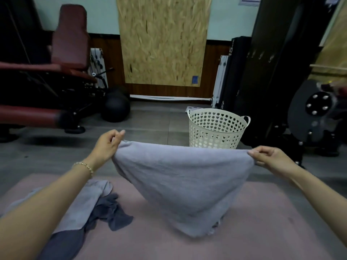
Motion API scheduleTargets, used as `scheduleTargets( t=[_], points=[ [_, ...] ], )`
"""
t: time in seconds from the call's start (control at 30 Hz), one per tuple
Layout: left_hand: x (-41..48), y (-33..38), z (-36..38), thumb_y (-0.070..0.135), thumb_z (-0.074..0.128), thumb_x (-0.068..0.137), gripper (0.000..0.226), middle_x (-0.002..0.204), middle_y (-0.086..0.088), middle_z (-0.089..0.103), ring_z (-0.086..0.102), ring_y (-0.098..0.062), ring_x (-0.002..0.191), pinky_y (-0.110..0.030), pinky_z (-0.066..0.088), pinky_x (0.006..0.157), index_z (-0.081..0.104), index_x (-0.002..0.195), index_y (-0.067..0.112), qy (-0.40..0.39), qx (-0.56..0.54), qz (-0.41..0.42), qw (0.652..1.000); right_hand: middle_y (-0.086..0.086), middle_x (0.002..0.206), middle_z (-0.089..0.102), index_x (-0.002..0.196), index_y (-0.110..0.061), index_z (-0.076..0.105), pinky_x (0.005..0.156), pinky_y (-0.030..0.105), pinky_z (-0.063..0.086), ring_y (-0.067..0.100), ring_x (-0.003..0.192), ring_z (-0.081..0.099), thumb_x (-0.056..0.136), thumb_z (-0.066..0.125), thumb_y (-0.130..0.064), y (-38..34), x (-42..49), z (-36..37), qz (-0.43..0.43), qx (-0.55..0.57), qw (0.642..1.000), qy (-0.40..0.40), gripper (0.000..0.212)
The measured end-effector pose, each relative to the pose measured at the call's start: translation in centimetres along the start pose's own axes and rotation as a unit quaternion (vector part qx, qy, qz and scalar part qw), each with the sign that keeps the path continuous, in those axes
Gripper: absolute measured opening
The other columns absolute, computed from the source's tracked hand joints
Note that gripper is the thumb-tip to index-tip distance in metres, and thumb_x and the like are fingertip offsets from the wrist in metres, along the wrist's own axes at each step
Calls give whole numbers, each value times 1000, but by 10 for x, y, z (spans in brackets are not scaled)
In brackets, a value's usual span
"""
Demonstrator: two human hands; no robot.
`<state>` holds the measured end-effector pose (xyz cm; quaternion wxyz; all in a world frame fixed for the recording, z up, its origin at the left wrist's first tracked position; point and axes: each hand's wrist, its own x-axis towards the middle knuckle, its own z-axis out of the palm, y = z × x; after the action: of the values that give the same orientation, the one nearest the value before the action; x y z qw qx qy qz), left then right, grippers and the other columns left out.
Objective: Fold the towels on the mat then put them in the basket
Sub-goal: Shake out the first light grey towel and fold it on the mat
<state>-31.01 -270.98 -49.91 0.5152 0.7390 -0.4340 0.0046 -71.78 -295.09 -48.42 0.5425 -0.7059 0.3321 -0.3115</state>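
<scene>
A light grey towel point(184, 182) hangs stretched between my two hands above the pink mat point(262, 222), its lower end bunched on the mat. My left hand point(108, 145) pinches its top left corner. My right hand point(270, 158) pinches the top right corner. Under my left forearm, a second light grey towel point(84, 201) and a dark grey towel point(112, 212) lie crumpled on the mat's left side. The cream perforated basket point(216, 128) stands upright on the floor beyond the mat, to the right of centre.
A dark red weight bench point(47, 76) and a black ball point(116, 108) occupy the far left. Black gym machinery point(309, 113) stands at the right, close to the basket. A chipboard panel point(163, 40) leans on the back wall. Grey floor lies between mat and wall.
</scene>
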Motion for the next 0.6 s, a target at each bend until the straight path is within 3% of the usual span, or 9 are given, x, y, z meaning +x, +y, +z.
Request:
scheduleTargets(
  t=[0.13, 0.2, 0.27, 0.3, 0.37, 0.47, 0.5, 0.6],
  points=[
    [-12, 10, -28, 21, 66, 86, 26, 63, 2, 61, 51, 1, 57, -10, 37, 58, 62, 61, 18, -139, 69, 29, 987, 3, 69, 69, 87, -7, 66, 63, 13, 53, 6, 67, 66, 26, 90, -59, -10, -12, -10, 28, -58, 995, -73, 84],
    [-18, 12, -39, 41, 70, 79, 30, 60, 7, 65, 55, -2, 59, -12, 41, 57, 67, 58, 20, -192, 76, 7, 978, 5, 73, 70, 97, -9, 68, 65, 13, 53, 8, 71, 67, 48, 90, -44, -10, -15, -14, 54, -97, 988, -111, 64],
    [-21, 15, -46, 72, 67, 61, 55, 60, 5, 67, 56, -2, 56, -15, 44, 54, 71, 59, 17, -235, 78, -7, 969, 13, 83, 74, 99, -4, 70, 65, 12, 52, 9, 73, 68, 72, 79, -17, -7, -15, -16, 76, -135, 978, -138, 32],
    [-23, 16, -47, 76, 66, 56, 61, 63, 2, 69, 57, -1, 55, -17, 45, 54, 72, 61, 16, -253, 81, -9, 964, 16, 85, 74, 95, -2, 71, 64, 12, 52, 9, 72, 68, 75, 75, -10, -5, -15, -15, 78, -158, 975, -136, 22],
    [-26, 15, -44, 60, 71, 64, 50, 65, -5, 70, 58, -4, 57, -19, 45, 54, 73, 66, 10, -275, 84, -10, 958, 18, 84, 73, 85, -4, 73, 65, 13, 53, 9, 71, 67, 72, 78, -14, 1, -13, -12, 74, -194, 971, -121, 17],
    [-29, 1, -33, 31, 70, 81, 30, 67, -4, 66, 55, -8, 64, -19, 44, 57, 71, 70, 3, -226, 42, -49, 972, 9, 76, 73, 78, -8, 71, 71, 14, 54, 10, 71, 66, 53, 85, -47, 16, -5, -4, 59, -158, 983, -69, 48],
    [-31, -6, -28, 27, 68, 84, 28, 68, -1, 64, 54, -8, 67, -18, 45, 58, 70, 71, 3, -207, 2, -77, 975, 8, 75, 70, 79, -8, 69, 71, 13, 54, 11, 72, 65, 57, 84, -47, 22, -1, 0, 55, -125, 989, -50, 47],
    [-35, -19, -6, 27, 63, 89, 30, 63, 6, 54, 49, -10, 65, -17, 44, 57, 63, 67, 7, -159, -86, -132, 975, 6, 70, 56, 80, -9, 58, 60, 8, 49, 10, 65, 55, 88, 62, -19, 32, 10, 13, 47, -75, 996, -16, 14]
  ],
)
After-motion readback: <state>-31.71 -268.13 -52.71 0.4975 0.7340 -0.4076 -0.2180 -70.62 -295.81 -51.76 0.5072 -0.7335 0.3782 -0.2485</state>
